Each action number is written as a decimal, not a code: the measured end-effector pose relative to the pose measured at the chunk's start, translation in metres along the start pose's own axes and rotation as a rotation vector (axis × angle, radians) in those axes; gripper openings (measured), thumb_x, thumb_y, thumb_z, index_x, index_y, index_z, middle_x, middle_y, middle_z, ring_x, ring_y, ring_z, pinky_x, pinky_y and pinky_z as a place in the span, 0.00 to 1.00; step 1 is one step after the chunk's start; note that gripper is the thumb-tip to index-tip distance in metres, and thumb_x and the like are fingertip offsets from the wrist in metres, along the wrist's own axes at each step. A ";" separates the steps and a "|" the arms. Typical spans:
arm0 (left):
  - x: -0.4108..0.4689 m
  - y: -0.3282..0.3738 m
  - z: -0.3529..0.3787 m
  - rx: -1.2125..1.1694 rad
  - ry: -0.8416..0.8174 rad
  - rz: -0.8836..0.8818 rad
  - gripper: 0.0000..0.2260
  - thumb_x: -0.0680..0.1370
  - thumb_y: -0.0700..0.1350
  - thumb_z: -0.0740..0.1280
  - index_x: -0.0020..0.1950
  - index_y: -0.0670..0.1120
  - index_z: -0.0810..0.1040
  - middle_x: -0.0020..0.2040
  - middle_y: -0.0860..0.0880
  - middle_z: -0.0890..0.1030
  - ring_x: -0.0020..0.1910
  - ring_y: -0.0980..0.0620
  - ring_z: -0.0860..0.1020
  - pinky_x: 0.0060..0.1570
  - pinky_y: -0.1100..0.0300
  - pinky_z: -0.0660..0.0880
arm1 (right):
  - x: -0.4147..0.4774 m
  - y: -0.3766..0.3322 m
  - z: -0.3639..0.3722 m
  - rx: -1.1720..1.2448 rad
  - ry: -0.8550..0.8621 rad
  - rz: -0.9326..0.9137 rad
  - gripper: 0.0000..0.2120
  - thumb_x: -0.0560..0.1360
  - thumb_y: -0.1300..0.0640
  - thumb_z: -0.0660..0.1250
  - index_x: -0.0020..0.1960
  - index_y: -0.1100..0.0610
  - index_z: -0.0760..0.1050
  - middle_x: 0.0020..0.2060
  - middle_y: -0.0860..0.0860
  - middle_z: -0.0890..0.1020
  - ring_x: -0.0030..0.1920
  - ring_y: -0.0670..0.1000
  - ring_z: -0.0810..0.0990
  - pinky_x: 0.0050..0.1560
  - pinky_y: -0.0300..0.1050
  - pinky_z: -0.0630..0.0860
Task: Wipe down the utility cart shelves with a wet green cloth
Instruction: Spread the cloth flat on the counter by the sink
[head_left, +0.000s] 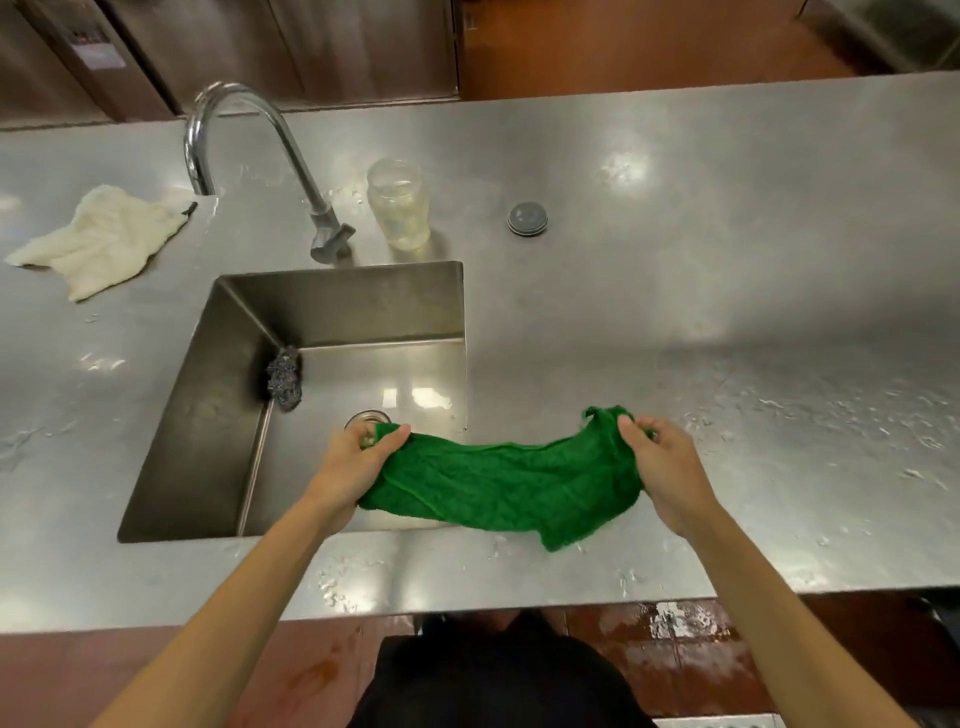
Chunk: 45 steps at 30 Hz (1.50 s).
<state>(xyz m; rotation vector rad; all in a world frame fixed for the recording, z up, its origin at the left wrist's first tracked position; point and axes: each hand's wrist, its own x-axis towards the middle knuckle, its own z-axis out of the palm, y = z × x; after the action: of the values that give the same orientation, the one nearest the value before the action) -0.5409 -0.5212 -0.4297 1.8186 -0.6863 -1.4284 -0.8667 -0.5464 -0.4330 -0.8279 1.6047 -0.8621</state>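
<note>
Head view: a stainless steel counter (727, 312) spans the scene, with water droplets near its front edge. A square sink (337, 306) is sunk into it on the left, under a curved faucet (249, 114). No utility cart is in view.

The green cloth (509, 483) hangs stretched between 2 hands, above the sink's right rim and the counter beside it. A white rag (98, 239) lies crumpled at the far left.

The left hand (358, 462) pinches 1 end of the cloth and the right hand (670, 473) grips the other end, bunched.

The cloth sags in the middle, so it looks soft, limp and light, probably a little heavier if it is wet. It is best held by its ends or corners, as here, or folded into a pad for wiping.

Behind the sink stand a clear jar (399, 205) and a grey disc (527, 218). A steel scourer (284, 378) sits in the basin's corner.
</note>
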 end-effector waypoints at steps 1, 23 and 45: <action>-0.002 -0.012 0.001 0.016 0.005 -0.025 0.16 0.75 0.48 0.74 0.56 0.39 0.79 0.49 0.37 0.85 0.47 0.38 0.84 0.49 0.41 0.81 | 0.000 0.011 -0.004 -0.014 -0.021 0.028 0.10 0.81 0.54 0.63 0.50 0.60 0.77 0.49 0.60 0.83 0.51 0.60 0.83 0.53 0.64 0.80; -0.008 -0.126 0.025 1.059 -0.137 0.491 0.22 0.75 0.37 0.71 0.68 0.49 0.76 0.67 0.48 0.77 0.64 0.45 0.75 0.67 0.52 0.70 | -0.003 0.114 -0.031 -1.168 -0.456 -0.576 0.29 0.69 0.59 0.74 0.68 0.48 0.72 0.60 0.47 0.72 0.60 0.51 0.69 0.63 0.45 0.68; 0.008 -0.111 0.037 1.054 -0.120 0.544 0.06 0.77 0.48 0.70 0.52 0.53 0.83 0.53 0.52 0.79 0.53 0.49 0.76 0.53 0.53 0.75 | 0.039 0.093 -0.020 -0.860 -0.081 -0.256 0.14 0.80 0.48 0.62 0.54 0.58 0.78 0.41 0.52 0.81 0.39 0.51 0.79 0.42 0.48 0.78</action>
<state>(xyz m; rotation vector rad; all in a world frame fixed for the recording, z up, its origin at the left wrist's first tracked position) -0.5770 -0.4678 -0.5273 1.9847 -2.0895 -0.8245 -0.9006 -0.5322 -0.5292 -1.6679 1.8218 -0.2605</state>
